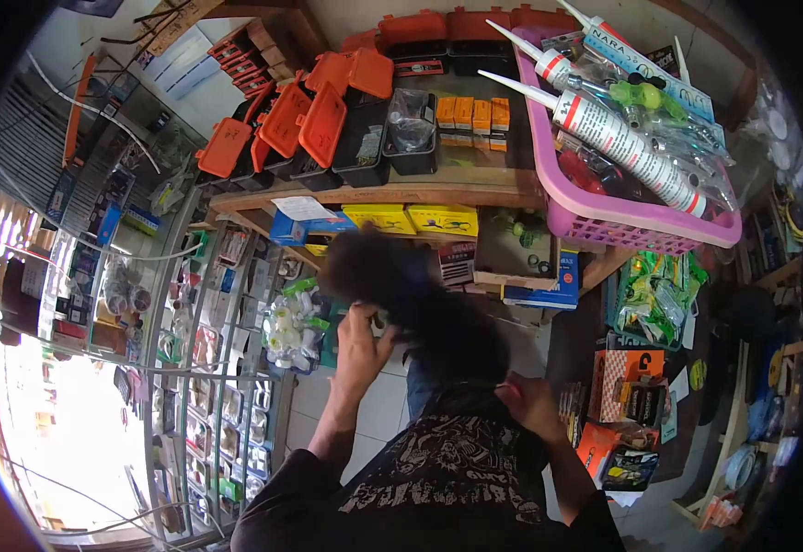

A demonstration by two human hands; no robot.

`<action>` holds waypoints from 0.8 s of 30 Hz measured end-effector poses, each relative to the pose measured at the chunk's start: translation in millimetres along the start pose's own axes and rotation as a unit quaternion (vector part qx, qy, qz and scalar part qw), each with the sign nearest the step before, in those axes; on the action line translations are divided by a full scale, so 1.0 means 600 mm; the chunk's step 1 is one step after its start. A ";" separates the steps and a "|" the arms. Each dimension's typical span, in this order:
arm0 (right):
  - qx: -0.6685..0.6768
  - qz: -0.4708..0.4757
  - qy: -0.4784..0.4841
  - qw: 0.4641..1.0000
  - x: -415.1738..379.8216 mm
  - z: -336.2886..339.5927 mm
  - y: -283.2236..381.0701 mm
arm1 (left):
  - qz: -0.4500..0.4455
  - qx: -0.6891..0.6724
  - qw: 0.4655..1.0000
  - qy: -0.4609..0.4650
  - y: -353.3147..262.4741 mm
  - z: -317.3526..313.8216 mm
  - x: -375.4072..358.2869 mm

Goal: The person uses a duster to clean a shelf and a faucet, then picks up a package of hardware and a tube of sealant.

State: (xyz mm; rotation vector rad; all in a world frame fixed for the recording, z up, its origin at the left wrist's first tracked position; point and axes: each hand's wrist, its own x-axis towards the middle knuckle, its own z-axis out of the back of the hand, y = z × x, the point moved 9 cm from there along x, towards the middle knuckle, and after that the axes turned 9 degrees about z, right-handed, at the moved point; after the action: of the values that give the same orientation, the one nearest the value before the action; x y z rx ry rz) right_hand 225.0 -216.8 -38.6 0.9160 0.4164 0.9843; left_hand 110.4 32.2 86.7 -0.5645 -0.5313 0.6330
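A long, dark, fluffy feather duster (447, 322), smeared by motion, stretches across the middle of the head view. My right hand (532, 405) is closed around its reddish handle end, close to my body. My left hand (360, 345) is raised beside the far half of the duster, fingers curled and thumb bent inward. The duster partly covers its fingertips, and whatever they hold cannot be made out. Just beyond the duster's tip, yellow boxes (443, 220) sit on a shelf under the wooden counter (374, 195).
Black bins with orange lids (323, 124) and small orange boxes (475, 114) stand on the counter. A pink basket (595, 225) of sealant tubes overhangs its right end. Glass shelving (208, 368) rises at left. Green packets (654, 294) and orange boxes (624, 377) are at right.
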 end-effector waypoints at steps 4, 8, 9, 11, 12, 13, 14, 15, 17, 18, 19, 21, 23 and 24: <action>0.017 -0.018 -0.014 1.000 0.028 -0.029 0.006 | -0.007 0.018 0.999 0.031 -0.007 -0.017 -0.006; 0.044 0.014 -0.011 0.999 0.056 -0.040 0.036 | -0.086 0.012 0.994 0.067 -0.019 -0.026 -0.017; 0.050 0.019 -0.005 0.999 0.060 -0.042 0.039 | -0.044 -0.017 0.996 0.071 -0.006 -0.016 -0.004; 0.035 0.013 0.020 0.999 0.049 -0.049 0.026 | 0.035 -0.014 0.999 0.010 0.037 0.023 0.015; 0.020 0.006 0.042 0.999 0.042 -0.053 0.016 | 0.050 -0.032 0.998 -0.030 0.036 0.048 0.026; 0.018 0.010 0.043 0.999 0.033 -0.052 0.012 | 0.050 -0.032 0.998 -0.034 0.039 0.050 0.026; 0.022 0.001 0.042 0.999 0.022 -0.050 0.005 | 0.040 -0.006 0.998 -0.044 0.042 0.050 0.022; 0.026 -0.009 0.040 0.999 0.017 -0.049 0.000 | 0.030 0.020 0.998 -0.052 0.046 0.049 0.017; 0.021 -0.006 0.031 0.999 0.025 -0.055 -0.007 | -0.013 0.055 0.998 -0.006 0.038 -0.001 -0.009; 0.016 -0.004 0.019 1.000 0.027 -0.053 -0.008 | -0.059 0.088 0.993 0.043 0.021 -0.038 -0.023; 0.015 -0.009 0.020 1.000 0.033 -0.050 -0.008 | -0.058 0.085 0.994 0.047 0.010 -0.053 -0.026; 0.069 0.015 0.000 0.997 0.055 -0.039 0.004 | -0.104 -0.046 0.988 0.103 -0.026 -0.079 -0.023; 0.056 0.011 -0.019 0.998 0.051 -0.023 0.008 | -0.103 -0.034 0.990 0.092 -0.031 -0.061 -0.010; 0.041 0.010 -0.033 0.999 0.050 -0.013 0.010 | -0.098 -0.022 0.992 0.075 -0.029 -0.045 -0.001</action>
State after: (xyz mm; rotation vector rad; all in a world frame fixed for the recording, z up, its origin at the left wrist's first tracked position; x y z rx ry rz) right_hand 232.2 -186.2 -35.4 1.0263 0.3944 0.9571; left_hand 133.6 11.4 78.1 -0.5877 -0.4525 0.3891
